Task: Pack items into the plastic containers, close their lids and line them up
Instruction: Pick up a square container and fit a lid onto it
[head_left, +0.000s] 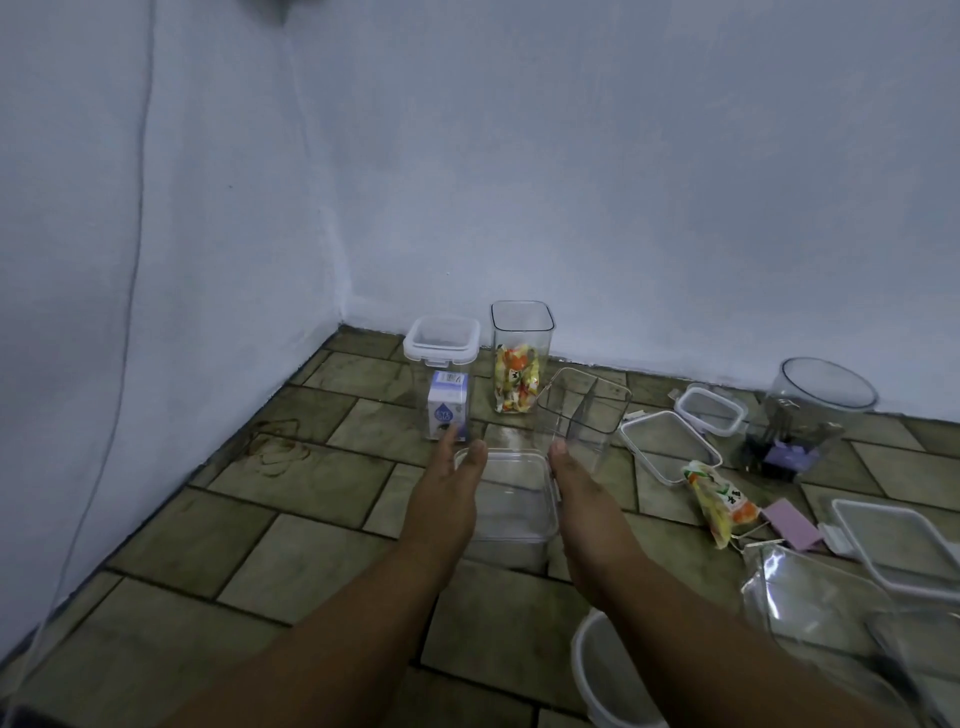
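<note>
A low, clear square container (514, 501) sits on the tiled floor between my two hands. My left hand (447, 486) lies flat against its left side, fingers straight and thumb at the far left corner of the rim. At the container's right side is my right hand (576, 491), thumb at the far right corner; its fingers are hidden. Behind stand a lidded container (441, 340) holding a blue-white carton (449, 410), a tall open container (522, 325) with snack packs, and an empty open container (584, 410).
Loose lids (670, 449) (711, 408) (898, 540) lie to the right, with a snack packet (719, 501) and a pink item (792, 525). A round container (823, 387) holds dark and purple things. Clear plastic (810, 597) and a white tub (608, 670) lie near right. Walls close the left and back.
</note>
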